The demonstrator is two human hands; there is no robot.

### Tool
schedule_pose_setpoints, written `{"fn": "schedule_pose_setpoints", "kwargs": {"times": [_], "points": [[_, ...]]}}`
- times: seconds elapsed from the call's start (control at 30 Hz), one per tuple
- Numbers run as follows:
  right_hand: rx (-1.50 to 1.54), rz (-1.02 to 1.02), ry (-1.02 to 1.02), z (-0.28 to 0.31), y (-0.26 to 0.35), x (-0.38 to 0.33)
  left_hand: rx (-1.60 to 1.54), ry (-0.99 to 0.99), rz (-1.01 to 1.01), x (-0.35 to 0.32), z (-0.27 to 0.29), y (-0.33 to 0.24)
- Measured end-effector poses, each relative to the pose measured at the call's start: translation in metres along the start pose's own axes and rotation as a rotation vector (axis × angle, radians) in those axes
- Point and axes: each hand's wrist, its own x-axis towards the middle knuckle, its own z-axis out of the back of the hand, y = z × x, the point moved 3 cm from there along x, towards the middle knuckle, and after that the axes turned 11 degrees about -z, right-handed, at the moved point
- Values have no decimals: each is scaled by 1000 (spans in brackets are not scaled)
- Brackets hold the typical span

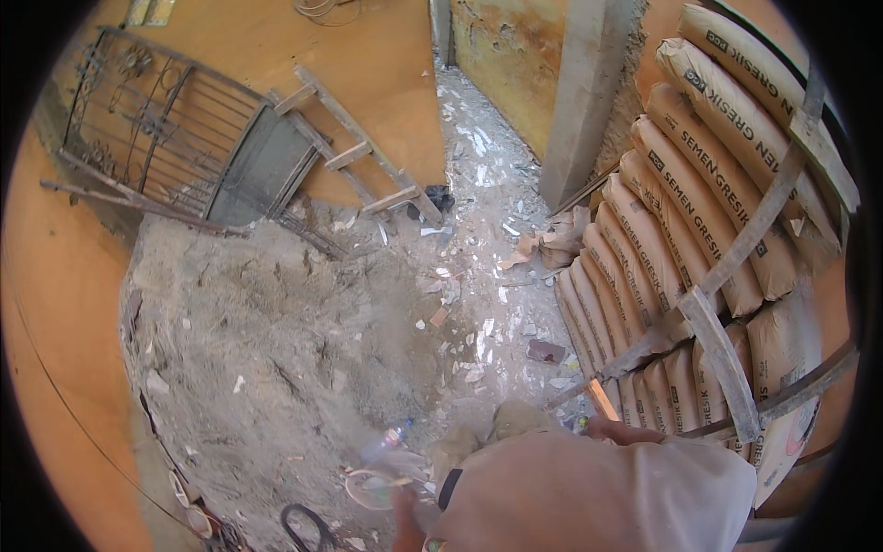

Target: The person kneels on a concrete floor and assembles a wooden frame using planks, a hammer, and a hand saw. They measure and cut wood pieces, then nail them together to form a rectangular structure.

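Sand (267,340) lies heaped over the left and middle of the floor, grey and lumpy, its edge running along an orange wall (55,368). Behind the heap a dark wrought-iron gate panel (156,129) leans against that wall, and just to its right a rough wooden ladder (359,152) rests tilted, its foot near the rubble. At the bottom edge, close to the sand's lower rim, the left hand (405,515) comes up into view with fingers curled around a crumpled clear plastic bottle (386,465), which sits just above the hand, its blue-capped neck tilted up towards the heap; a dark looped handle (308,526) lies on the ground just to its left. Right of the bottle a pale sleeve (598,497) fills the lower middle of the picture. Beyond it a strip of floor strewn with white and reddish debris (478,276) runs back to a grey concrete post (584,92). The right hand (612,428) shows only as a sliver over the sleeve's top edge, beside the stack; whether it grips anything cannot be told. Tan cement sacks (681,230) are stacked high on the right, with grey wooden planks (736,267) crossing in front of them.
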Motion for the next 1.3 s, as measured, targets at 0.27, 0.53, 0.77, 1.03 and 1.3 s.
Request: {"fn": "schedule_pose_setpoints", "kwargs": {"times": [0.27,0.53,0.77,1.03,1.3], "points": [[311,29,-318,135,45,73,-725,-298,-142,356,301,-262],[215,122,-273,374,122,238,-842,-84,-17,510,298,-387],[1165,-7,-525,683,56,228,-871,699,-47,565,240,-517],[961,157,-416,801,94,375,-1028,1002,189,757,353,-821],[509,-59,-359,882,35,487,-928,554,-430,1090,475,-1176]]}}
